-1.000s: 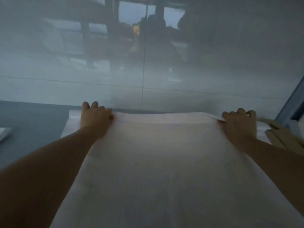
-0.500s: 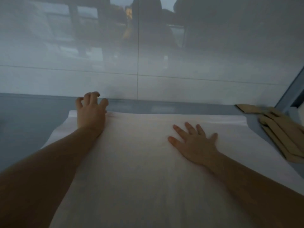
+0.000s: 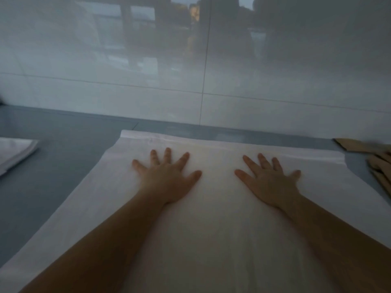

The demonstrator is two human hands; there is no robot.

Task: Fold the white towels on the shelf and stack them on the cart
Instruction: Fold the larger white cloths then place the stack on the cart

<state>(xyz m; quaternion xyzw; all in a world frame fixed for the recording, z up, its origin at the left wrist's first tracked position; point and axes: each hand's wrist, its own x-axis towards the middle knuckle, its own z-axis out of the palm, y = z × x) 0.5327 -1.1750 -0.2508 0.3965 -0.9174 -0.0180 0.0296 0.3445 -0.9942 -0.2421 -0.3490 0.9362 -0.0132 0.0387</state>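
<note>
A large white towel (image 3: 218, 218) lies spread flat on a grey-blue surface (image 3: 53, 166), its far hemmed edge close to the wall. My left hand (image 3: 167, 176) presses on it palm down with fingers splayed, left of the middle. My right hand (image 3: 268, 178) lies flat on the towel too, fingers spread, a short way to the right. Both hands sit a little behind the far hem and hold nothing.
A folded white cloth (image 3: 14, 153) rests at the left edge of the surface. Brown flat pieces, like folded paper or cardboard (image 3: 372, 153), lie at the far right. A glossy white tiled wall (image 3: 203, 70) rises directly behind the surface.
Both hands let go of the towel's far corners. The right hand went flat first, then the left moved inward and flattened beside it.
</note>
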